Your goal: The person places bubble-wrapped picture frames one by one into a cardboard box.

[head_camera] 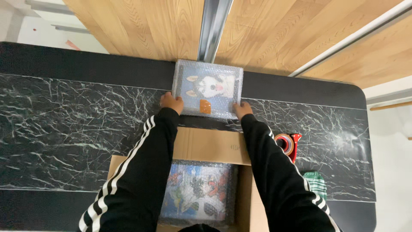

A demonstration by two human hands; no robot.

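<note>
bubble-wrapped picture: clear plastic wrap, dimpled, faintly glossy; orange tape patch smooth. table: black marble-look top, white veining, polished, slight sheen. cardboard box: brown, matt, plain. second wrapped picture in box: same bubbled plastic film. sleeves: black knit cloth, white stripes, matt. tape dispenser: red plastic, glossy. floor: pale wood-grain boards, satin; metal strips brushed.
</note>
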